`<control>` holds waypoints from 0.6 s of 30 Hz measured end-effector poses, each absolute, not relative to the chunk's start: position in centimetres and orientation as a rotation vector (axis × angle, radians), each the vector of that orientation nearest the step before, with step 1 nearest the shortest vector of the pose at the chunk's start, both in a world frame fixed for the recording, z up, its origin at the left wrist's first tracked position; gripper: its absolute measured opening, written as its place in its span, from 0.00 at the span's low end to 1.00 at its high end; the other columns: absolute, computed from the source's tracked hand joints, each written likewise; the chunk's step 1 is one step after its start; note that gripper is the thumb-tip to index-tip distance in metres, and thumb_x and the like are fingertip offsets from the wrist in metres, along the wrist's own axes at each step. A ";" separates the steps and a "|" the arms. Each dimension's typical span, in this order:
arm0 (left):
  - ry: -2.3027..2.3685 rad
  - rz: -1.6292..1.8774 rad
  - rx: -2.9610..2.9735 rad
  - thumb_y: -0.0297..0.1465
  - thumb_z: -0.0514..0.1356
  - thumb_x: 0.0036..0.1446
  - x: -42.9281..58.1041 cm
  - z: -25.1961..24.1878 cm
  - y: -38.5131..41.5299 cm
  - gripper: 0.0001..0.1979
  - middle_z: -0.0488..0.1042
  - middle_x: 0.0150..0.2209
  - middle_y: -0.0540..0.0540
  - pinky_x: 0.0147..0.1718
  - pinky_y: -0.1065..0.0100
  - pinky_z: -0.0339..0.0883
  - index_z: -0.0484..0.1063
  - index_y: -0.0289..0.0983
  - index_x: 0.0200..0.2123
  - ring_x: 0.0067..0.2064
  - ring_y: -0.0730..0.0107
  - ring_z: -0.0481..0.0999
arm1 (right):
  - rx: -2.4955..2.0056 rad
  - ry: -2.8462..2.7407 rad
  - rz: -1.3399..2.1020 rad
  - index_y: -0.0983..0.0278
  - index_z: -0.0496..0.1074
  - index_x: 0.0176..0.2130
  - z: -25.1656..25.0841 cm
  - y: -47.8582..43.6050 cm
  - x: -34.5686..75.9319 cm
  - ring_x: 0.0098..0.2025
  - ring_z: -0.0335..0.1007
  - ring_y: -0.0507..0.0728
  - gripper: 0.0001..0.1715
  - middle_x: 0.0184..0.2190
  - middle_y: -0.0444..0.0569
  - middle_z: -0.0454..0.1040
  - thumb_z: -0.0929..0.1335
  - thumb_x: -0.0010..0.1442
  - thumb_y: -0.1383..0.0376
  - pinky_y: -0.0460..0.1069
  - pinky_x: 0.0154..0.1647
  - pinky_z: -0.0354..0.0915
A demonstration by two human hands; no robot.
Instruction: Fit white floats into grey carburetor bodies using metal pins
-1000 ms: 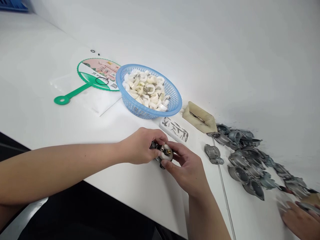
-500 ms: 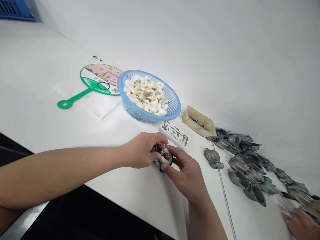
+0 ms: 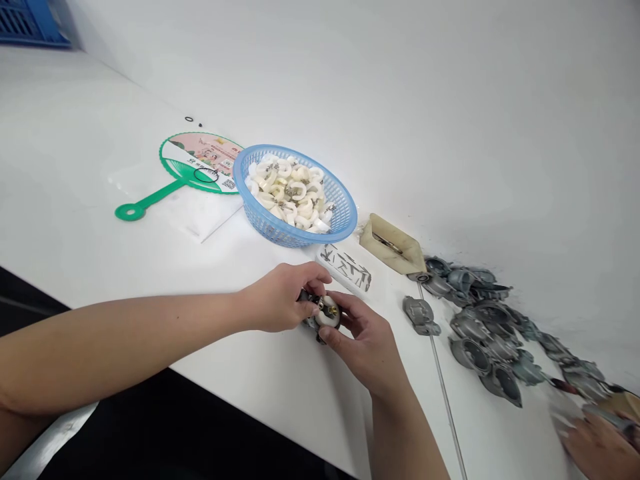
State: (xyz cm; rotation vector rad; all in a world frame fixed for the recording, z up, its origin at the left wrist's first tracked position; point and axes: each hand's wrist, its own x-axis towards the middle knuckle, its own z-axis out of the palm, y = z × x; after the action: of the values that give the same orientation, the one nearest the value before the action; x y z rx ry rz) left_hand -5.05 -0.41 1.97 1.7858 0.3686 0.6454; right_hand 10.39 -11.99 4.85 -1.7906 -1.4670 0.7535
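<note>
Both my hands hold one small part [image 3: 324,315] just above the white table [image 3: 75,220]. It is a dark grey metal housing with a white ring and a brass centre. My left hand [image 3: 280,299] grips it from the left with curled fingers. My right hand [image 3: 364,339] pinches it from the right and below. Just beyond them lies a small white tray of thin metal pins [image 3: 346,268].
A blue basket [image 3: 273,227] of white rings stands behind the hands, beside a green hand fan [image 3: 197,163]. A beige holder [image 3: 393,244] and a heap of grey metal housings [image 3: 487,333] lie to the right. Another person's hand [image 3: 597,443] is blurred at the bottom right corner.
My hands stay on the same part with only slight finger shifts. The other person's hand at the bottom right has moved and is now blurred.
</note>
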 end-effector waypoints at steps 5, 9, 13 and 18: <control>0.358 0.641 1.786 0.26 0.60 0.49 -5.2 2.0 -0.4 0.21 0.73 0.40 0.47 0.44 0.61 0.68 0.62 0.39 0.48 0.41 0.66 0.73 | -1.777 -1.465 0.741 0.60 0.68 0.49 4.8 -12.1 10.4 0.45 0.69 0.60 0.26 0.44 0.50 0.72 0.72 0.51 0.57 0.57 0.47 0.68; 0.325 0.613 1.797 0.27 0.60 0.47 -5.6 2.2 -0.3 0.27 0.71 0.45 0.44 0.46 0.59 0.67 0.59 0.38 0.52 0.45 0.64 0.71 | -1.745 -1.486 0.728 0.61 0.67 0.49 4.6 -12.3 10.5 0.45 0.69 0.61 0.28 0.45 0.51 0.72 0.72 0.50 0.57 0.57 0.48 0.68; 0.344 0.608 1.725 0.26 0.61 0.44 -5.5 2.0 -0.2 0.33 0.66 0.50 0.40 0.45 0.57 0.67 0.56 0.38 0.55 0.46 0.63 0.70 | -1.760 -1.479 0.710 0.62 0.64 0.53 4.0 -12.6 10.9 0.49 0.68 0.63 0.35 0.49 0.53 0.70 0.73 0.48 0.56 0.59 0.51 0.66; 0.345 0.624 1.562 0.24 0.59 0.45 -4.9 1.4 0.2 0.31 0.65 0.49 0.40 0.43 0.60 0.67 0.58 0.37 0.54 0.45 0.65 0.70 | -1.794 -1.429 0.692 0.63 0.61 0.57 2.9 -12.5 11.2 0.53 0.64 0.66 0.44 0.54 0.56 0.65 0.74 0.44 0.53 0.62 0.54 0.62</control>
State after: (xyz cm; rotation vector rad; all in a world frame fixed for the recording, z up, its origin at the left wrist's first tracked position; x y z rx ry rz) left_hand -4.89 0.24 1.37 1.5617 0.3446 0.6242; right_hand 11.23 -12.52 2.89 -1.7940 -1.4286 0.6923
